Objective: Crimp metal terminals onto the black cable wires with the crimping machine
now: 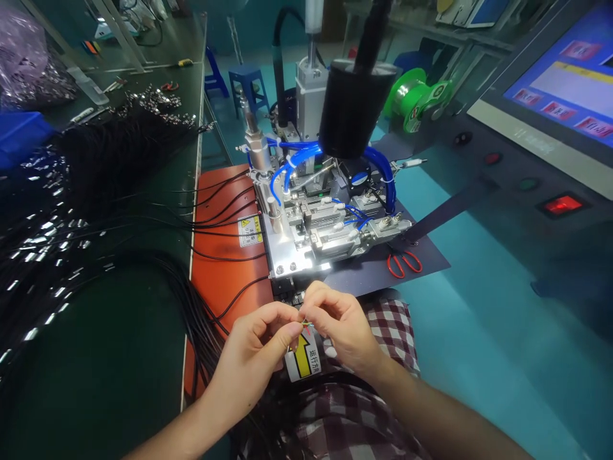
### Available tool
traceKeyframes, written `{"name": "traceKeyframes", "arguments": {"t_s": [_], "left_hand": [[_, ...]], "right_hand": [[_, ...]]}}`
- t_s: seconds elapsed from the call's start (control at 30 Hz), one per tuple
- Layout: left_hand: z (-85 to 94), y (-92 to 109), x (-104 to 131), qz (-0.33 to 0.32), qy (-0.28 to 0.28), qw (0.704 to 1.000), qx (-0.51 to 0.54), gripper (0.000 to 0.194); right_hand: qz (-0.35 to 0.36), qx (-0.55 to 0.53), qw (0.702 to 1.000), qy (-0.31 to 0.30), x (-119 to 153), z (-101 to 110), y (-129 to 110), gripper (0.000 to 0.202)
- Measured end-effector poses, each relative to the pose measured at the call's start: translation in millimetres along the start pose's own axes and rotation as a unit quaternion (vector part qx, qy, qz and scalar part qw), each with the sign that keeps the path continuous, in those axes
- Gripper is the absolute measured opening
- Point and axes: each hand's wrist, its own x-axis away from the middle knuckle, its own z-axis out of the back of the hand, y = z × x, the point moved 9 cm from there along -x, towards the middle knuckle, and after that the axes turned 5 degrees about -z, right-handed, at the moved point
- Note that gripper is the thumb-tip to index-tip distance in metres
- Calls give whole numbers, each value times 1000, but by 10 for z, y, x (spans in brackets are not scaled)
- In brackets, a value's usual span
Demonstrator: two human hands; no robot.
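Note:
Thin coloured wires [306, 324], green, red and bluish, show between the fingertips of both hands. My left hand [261, 345] pinches them from the left, thumb against forefinger. From the right, my right hand [342, 326] pinches at the same spot, its fingertips nearly touching the left ones. Just below them is a white label with a yellow arrow [301, 359]. A metal machine [311, 236] with blue air hoses stands just beyond the hands. Several black cables [230, 255] run from its left side across the orange plate [211, 281].
A big heap of black cables [129, 140] with metal ends covers the green table [96, 377] at left. Red-handled scissors [403, 263] lie right of the machine. A black cylinder [357, 105] hangs above it. A green wire spool [410, 96] and a control screen [565, 76] stand at right.

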Motion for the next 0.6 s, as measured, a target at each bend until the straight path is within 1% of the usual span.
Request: {"name": "traceKeyframes", "arguments": {"t_s": [0.1,0.27,0.37,0.43,0.5,0.6], "left_hand": [[24,19,-14,-8,6,1000,-18,22],[45,86,-22,-24,9,998,-52,21],[36,96,-27,-29,7,998,-61,20],[28,80,-34,-28,8,998,-52,21],[21,63,-45,-28,12,999,-37,21],[9,68,-62,-38,16,999,-21,18]], "right_hand": [[-1,-17,999,43,14,22,59,14],[-12,-52,997,57,-10,6,62,18],[-44,-83,992,84,8,80,78,26],[-57,-73,991,101,56,153,84,27],[-59,-31,994,88,111,179,75,24],[-57,31,997,52,174,151,58,15]]}}
